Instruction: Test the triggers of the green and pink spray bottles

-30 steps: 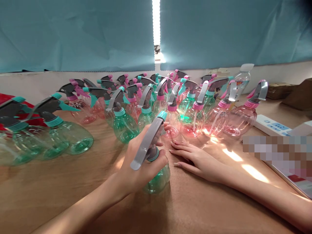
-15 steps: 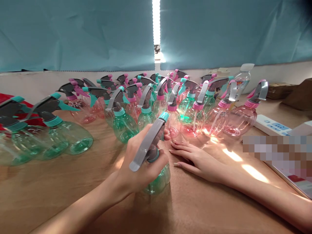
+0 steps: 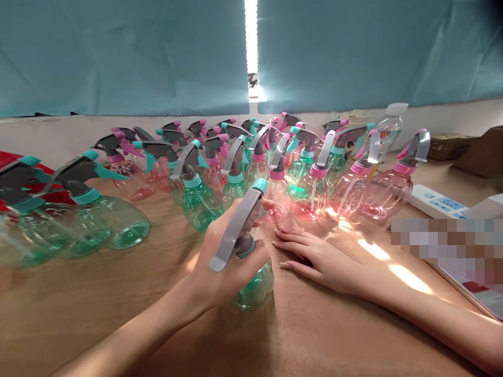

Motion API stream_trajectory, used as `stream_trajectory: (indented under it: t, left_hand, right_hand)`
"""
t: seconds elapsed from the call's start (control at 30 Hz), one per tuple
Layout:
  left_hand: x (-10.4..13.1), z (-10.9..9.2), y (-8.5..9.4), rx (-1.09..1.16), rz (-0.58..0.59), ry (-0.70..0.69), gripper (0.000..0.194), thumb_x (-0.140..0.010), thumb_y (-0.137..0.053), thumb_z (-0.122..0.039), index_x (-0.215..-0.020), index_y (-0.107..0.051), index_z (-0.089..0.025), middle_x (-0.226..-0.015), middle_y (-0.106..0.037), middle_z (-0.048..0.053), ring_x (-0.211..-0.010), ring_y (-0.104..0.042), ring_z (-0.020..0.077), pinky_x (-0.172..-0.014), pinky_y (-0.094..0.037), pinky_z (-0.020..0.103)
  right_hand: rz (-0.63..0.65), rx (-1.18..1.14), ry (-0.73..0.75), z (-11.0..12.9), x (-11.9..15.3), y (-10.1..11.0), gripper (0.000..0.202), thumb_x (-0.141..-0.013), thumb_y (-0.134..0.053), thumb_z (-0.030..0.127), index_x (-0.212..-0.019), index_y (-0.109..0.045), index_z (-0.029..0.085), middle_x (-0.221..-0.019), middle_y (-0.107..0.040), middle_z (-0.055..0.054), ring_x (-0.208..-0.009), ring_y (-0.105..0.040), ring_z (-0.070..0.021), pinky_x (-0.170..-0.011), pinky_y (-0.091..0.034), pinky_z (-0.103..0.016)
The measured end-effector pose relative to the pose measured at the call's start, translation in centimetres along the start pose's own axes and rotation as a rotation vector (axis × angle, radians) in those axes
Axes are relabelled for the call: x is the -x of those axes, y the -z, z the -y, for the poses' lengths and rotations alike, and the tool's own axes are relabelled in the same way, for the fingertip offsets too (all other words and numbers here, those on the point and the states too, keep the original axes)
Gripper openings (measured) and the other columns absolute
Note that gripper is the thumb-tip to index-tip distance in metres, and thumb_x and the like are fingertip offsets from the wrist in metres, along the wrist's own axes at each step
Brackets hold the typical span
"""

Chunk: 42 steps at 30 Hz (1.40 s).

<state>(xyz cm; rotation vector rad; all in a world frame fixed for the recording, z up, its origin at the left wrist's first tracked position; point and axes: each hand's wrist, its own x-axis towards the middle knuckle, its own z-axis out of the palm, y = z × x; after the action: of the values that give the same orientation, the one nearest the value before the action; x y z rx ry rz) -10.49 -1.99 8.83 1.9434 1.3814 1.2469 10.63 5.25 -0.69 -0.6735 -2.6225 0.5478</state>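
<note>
My left hand [image 3: 226, 256] is wrapped round the neck of a green spray bottle [image 3: 257, 287], just below its grey trigger head with a teal nozzle. The bottle stands upright or nearly so on the brown table [image 3: 314, 335]; part of its body is hidden behind the hand. To its right, my right hand [image 3: 320, 257] rests palm down on the table, fingers stretched out and holding nothing. Just beyond the fingertips stands a pink spray bottle [image 3: 278, 195]. Another green spray bottle [image 3: 200, 201] stands behind my left hand.
Several green and pink spray bottles crowd the back, with green ones [image 3: 128, 222] at the left. A clear bottle with a white cap [image 3: 389, 125] stands behind them. At right are a white device with blue buttons [image 3: 440, 201] and a brown box [image 3: 481, 157].
The held bottle's trigger head and my left fingers have shifted very slightly. My right hand stays where it was.
</note>
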Motion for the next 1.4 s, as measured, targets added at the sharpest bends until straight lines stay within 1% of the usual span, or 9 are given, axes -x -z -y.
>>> stream_trajectory:
  t: [0.07, 0.17, 0.4, 0.53, 0.7, 0.93, 1.1, 1.2, 1.4]
  left_hand:
    - [0.10, 0.07, -0.12, -0.010, -0.017, -0.022, 0.039, -0.073, -0.053, -0.013, -0.110, -0.057, -0.024, -0.084, -0.057, -0.001, -0.061, -0.049, 0.0123, -0.066, -0.050, 0.029]
    - [0.23, 0.02, -0.21, -0.030, -0.025, -0.019, 0.041, -0.077, -0.053, -0.014, -0.116, -0.057, -0.023, -0.087, -0.057, 0.001, -0.064, -0.049, 0.0131, -0.059, -0.047, 0.027]
    - [0.22, 0.01, -0.31, -0.062, -0.034, -0.034, 0.038, -0.080, -0.052, -0.017, -0.118, -0.057, -0.020, -0.081, -0.057, 0.000, -0.061, -0.048, 0.0123, -0.064, -0.051, 0.027]
    - [0.17, 0.54, -0.44, -0.051, -0.041, -0.073, 0.037, -0.079, -0.052, -0.017, -0.116, -0.058, -0.022, -0.080, -0.059, 0.000, -0.058, -0.048, 0.0120, -0.059, -0.050, 0.026]
    - [0.21, 0.61, -0.43, -0.037, -0.028, -0.056, 0.034, -0.079, -0.052, -0.017, -0.112, -0.057, -0.022, -0.075, -0.055, -0.002, -0.055, -0.043, 0.0114, -0.057, -0.047, 0.025]
    - [0.14, 0.19, -0.42, -0.019, -0.038, -0.035, 0.035, -0.079, -0.053, -0.017, -0.113, -0.056, -0.021, -0.094, -0.064, 0.003, -0.068, -0.054, 0.0129, -0.072, -0.053, 0.029]
    - [0.14, 0.41, -0.42, -0.022, -0.025, -0.049, 0.035, -0.078, -0.052, -0.017, -0.113, -0.056, -0.021, -0.076, -0.055, -0.002, -0.057, -0.044, 0.0114, -0.058, -0.047, 0.026]
    - [0.13, 0.49, -0.39, -0.023, -0.023, -0.050, 0.036, -0.079, -0.052, -0.016, -0.114, -0.055, -0.020, -0.074, -0.049, -0.003, -0.057, -0.041, 0.0112, -0.059, -0.047, 0.026]
    - [0.19, 0.66, -0.43, -0.015, -0.023, -0.039, 0.036, -0.079, -0.051, -0.017, -0.114, -0.054, -0.020, -0.077, -0.051, -0.003, -0.058, -0.043, 0.0112, -0.060, -0.047, 0.026]
  right_hand:
    - [0.001, 0.005, 0.002, -0.01, 0.02, -0.02, 0.044, -0.099, -0.051, 0.042, -0.139, -0.056, 0.023, -0.148, -0.052, -0.009, -0.138, -0.045, -0.0280, -0.115, -0.038, -0.050]
    - [0.001, 0.014, 0.005, -0.06, 0.07, -0.05, 0.045, -0.100, -0.051, 0.042, -0.141, -0.054, 0.025, -0.148, -0.051, -0.008, -0.139, -0.043, -0.0273, -0.116, -0.036, -0.050]
    - [0.013, 0.023, 0.010, -0.10, 0.13, -0.12, 0.046, -0.100, -0.050, 0.042, -0.141, -0.053, 0.022, -0.150, -0.049, -0.009, -0.140, -0.043, -0.0263, -0.115, -0.037, -0.049]
    - [0.005, 0.029, 0.011, -0.10, 0.14, -0.18, 0.046, -0.100, -0.051, 0.042, -0.141, -0.054, 0.022, -0.149, -0.050, -0.009, -0.140, -0.042, -0.0263, -0.116, -0.037, -0.049]
    - [0.001, 0.018, 0.006, -0.20, 0.14, -0.28, 0.047, -0.099, -0.053, 0.040, -0.142, -0.052, 0.022, -0.149, -0.050, -0.009, -0.140, -0.043, -0.0264, -0.116, -0.036, -0.049]
    - [0.010, 0.035, 0.017, -0.12, 0.03, -0.05, 0.046, -0.100, -0.052, 0.040, -0.140, -0.054, 0.018, -0.149, -0.050, -0.010, -0.140, -0.043, -0.0264, -0.116, -0.037, -0.046]
    - [0.008, 0.036, 0.015, 0.02, -0.03, 0.00, 0.046, -0.099, -0.053, 0.039, -0.140, -0.055, 0.018, -0.149, -0.050, -0.010, -0.140, -0.043, -0.0263, -0.116, -0.038, -0.046]
    - [-0.001, 0.017, 0.012, 0.04, -0.02, -0.09, 0.046, -0.099, -0.054, 0.039, -0.141, -0.054, 0.021, -0.149, -0.051, -0.009, -0.139, -0.044, -0.0269, -0.115, -0.038, -0.047]
    - [0.013, 0.026, 0.007, 0.01, 0.00, -0.11, 0.046, -0.099, -0.052, 0.040, -0.141, -0.054, 0.019, -0.150, -0.049, -0.010, -0.140, -0.043, -0.0266, -0.116, -0.037, -0.047]
